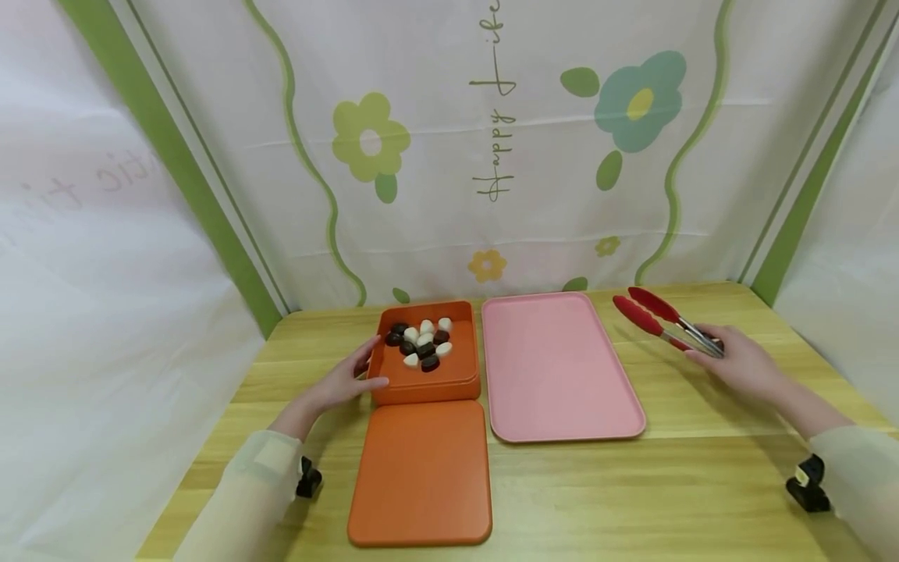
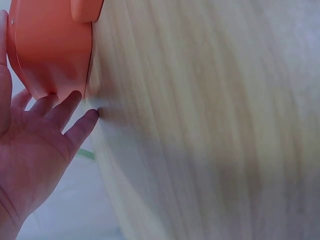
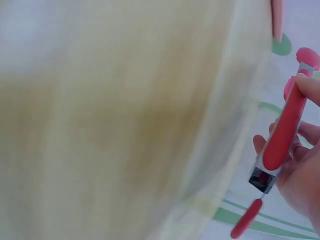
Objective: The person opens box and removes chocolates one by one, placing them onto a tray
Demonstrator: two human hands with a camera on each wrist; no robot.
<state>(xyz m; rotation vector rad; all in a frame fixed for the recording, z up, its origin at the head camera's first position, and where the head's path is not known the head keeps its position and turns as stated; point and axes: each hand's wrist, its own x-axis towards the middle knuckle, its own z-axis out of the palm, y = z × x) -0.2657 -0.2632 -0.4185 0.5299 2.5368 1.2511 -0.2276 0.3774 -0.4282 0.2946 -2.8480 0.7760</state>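
Observation:
My left hand (image 1: 344, 382) reaches to the left side of an open orange box (image 1: 428, 393), its thumb at the front left corner. In the left wrist view the fingers are spread and fairly straight, fingertips right at the box wall. Inside the box lie several small glossy black and white pieces (image 1: 424, 341), shaped like pebbles. On the right, my right hand (image 1: 744, 367) holds a pair of tongs (image 1: 637, 315) with red tips and metal arms. The tips stand apart and point left, with nothing between them. The right wrist view shows a red handle (image 3: 286, 132) in the fingers.
A flat pink tray (image 1: 555, 367) lies between the box and the tongs. In front of the box is an orange lid (image 1: 421, 476), flat on the wooden table (image 1: 674, 484). A white curtain with printed flowers (image 1: 435, 218) closes off the back.

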